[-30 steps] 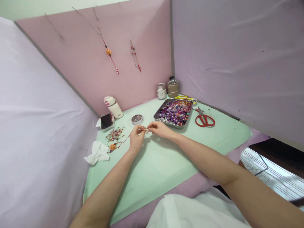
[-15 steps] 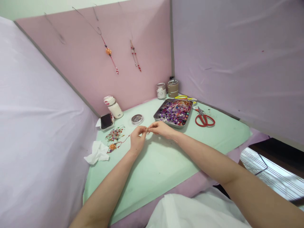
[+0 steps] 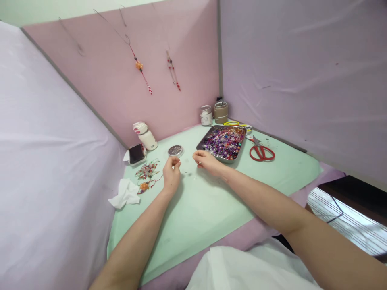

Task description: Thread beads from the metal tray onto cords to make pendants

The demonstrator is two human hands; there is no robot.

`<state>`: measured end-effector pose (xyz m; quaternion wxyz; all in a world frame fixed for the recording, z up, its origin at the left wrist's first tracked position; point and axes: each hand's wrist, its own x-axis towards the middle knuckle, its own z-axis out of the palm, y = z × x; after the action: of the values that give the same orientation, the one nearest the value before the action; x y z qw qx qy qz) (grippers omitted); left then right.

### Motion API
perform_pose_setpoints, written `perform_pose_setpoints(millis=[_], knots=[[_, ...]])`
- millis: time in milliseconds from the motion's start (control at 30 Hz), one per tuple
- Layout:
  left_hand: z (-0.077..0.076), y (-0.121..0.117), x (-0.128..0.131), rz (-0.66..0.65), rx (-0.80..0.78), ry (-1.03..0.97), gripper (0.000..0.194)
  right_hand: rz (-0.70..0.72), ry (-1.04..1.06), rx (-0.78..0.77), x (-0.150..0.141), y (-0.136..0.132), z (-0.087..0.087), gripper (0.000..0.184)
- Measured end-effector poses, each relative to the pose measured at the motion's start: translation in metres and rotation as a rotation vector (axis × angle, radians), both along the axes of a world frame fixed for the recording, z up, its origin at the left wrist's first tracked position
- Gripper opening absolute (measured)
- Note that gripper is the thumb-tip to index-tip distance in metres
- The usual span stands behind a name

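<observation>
My left hand (image 3: pixel 171 174) hovers low over the green mat (image 3: pixel 208 201), its fingertips pinched together just below a round thread spool (image 3: pixel 175 151). My right hand (image 3: pixel 208 162) is a short gap to the right, fingers curled in a pinch, beside the metal tray of purple and mixed beads (image 3: pixel 224 143). A fine thread may run between the two pinches, but it is too thin to make out. Beaded pieces with an orange bead and red cord (image 3: pixel 147 176) lie left of my left hand.
Red scissors (image 3: pixel 261 152) lie right of the tray. A phone (image 3: pixel 136 153), a white bottle (image 3: pixel 145 136), two small jars (image 3: pixel 213 113) and a crumpled tissue (image 3: pixel 124 193) line the back and left. Pink and lilac partitions enclose the mat; beaded strings (image 3: pixel 142 70) hang on the back wall.
My hands, which met fingertip to fingertip at mid-mat, have drawn apart: the left moved left, the right shifted right and back toward the tray.
</observation>
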<state>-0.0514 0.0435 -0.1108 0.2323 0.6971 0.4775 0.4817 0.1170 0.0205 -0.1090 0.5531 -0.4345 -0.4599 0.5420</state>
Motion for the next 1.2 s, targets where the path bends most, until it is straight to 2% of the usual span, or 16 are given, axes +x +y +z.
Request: perform_pose_setpoints(millis=[167, 333, 433, 567, 633, 767, 900, 1033, 1200], knots=[[-0.010, 0.008, -0.001, -0.102, -0.180, 0.066, 0.017, 0.092, 0.178, -0.068, 0.001, 0.002, -0.001, 0.014], [-0.015, 0.012, -0.001, -0.202, -0.399, -0.118, 0.021, 0.214, 0.411, -0.095, 0.002, -0.001, 0.004, 0.020], [-0.010, 0.009, 0.000, -0.281, -0.499, -0.271, 0.021, 0.254, 0.519, -0.104, 0.004, -0.002, 0.008, 0.020], [0.003, 0.002, 0.003, -0.403, -0.610, -0.430, 0.015, 0.260, 0.602, -0.128, 0.007, -0.001, 0.007, 0.018], [0.010, -0.003, 0.004, -0.455, -0.602, -0.464, 0.016, 0.272, 0.608, -0.154, 0.007, 0.000, 0.006, 0.018], [0.018, -0.008, 0.007, -0.472, -0.539, -0.548, 0.016, 0.364, 0.597, -0.177, 0.005, -0.003, 0.007, 0.019], [0.019, -0.009, 0.007, -0.527, -0.592, -0.681, 0.014, 0.419, 0.585, -0.138, 0.004, -0.006, 0.010, 0.019], [0.019, -0.009, 0.007, -0.579, -0.667, -0.647, 0.015, 0.378, 0.491, -0.086, 0.003, -0.006, 0.009, 0.021], [0.015, -0.005, 0.007, -0.555, -0.749, -0.528, 0.016, 0.282, 0.308, -0.084, -0.004, -0.006, 0.001, 0.023]])
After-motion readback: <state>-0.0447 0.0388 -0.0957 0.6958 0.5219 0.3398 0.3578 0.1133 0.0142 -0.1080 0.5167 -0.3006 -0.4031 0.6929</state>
